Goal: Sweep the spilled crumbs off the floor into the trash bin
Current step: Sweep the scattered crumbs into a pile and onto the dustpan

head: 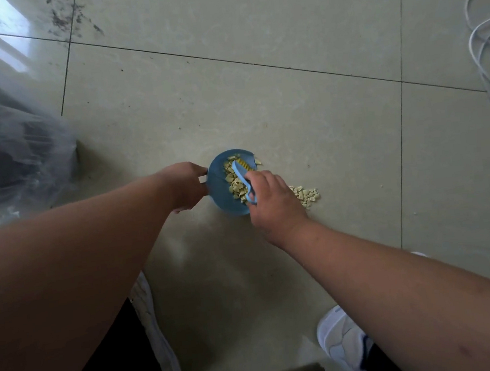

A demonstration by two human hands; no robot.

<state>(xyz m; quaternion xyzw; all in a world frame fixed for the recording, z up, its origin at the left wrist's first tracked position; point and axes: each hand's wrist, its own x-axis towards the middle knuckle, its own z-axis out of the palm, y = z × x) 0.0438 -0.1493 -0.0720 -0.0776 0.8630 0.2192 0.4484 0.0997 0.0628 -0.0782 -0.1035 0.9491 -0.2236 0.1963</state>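
Your left hand (185, 188) grips the dustpan (220, 187), your right hand (272, 200) clasps the brush (241, 170); most crumbs (236, 183) sit inside, a small heap (306, 196) remains on the floor (259, 100), bin (9, 148) unfed.

Bare forearms, no sleeves; dark trousers (117, 362); white trainers (341, 343) (right one with dark heel trim).

The floor (260, 109) is glazed tile, smooth and glossy, with dark grout lines and gritty black smudges at the upper left of the frame. The dustpan (218, 188) and brush (241, 173) are smooth blue plastic. The crumbs (306, 195) look dry and rough. At left, a thin clear plastic bag (25, 152) shines, crinkled.
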